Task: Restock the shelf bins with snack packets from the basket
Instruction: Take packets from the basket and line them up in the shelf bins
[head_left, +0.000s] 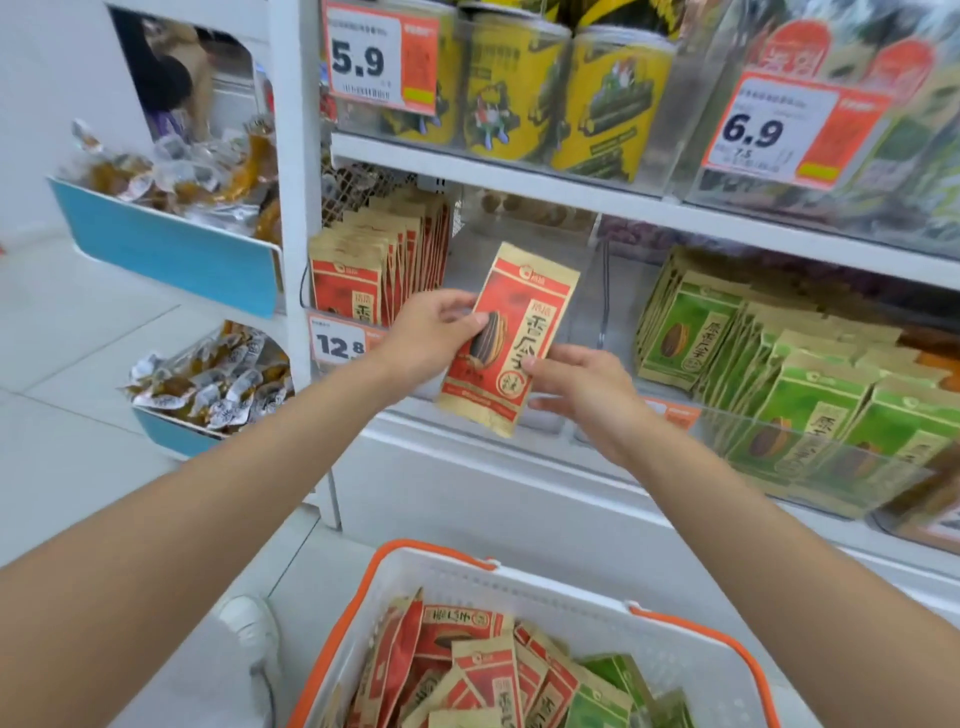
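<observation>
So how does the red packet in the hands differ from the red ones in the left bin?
The held red packet is single and tilted, before the shelf; the binned red packets stand upright in a tight row. The held one is pinched by the left hand and right hand; the binned ones are untouched. Both share the red and tan print.

Basket (571, 603), below and before the lower shelf (467, 441): loose packets (467, 670) inside. On that shelf: upright packet row (374, 265) at left, single packet (511, 338) before the bin (467, 260) just right of it, further packet rows (779, 374) far right. Cans (561, 98) on the upper shelf (519, 184).
</observation>
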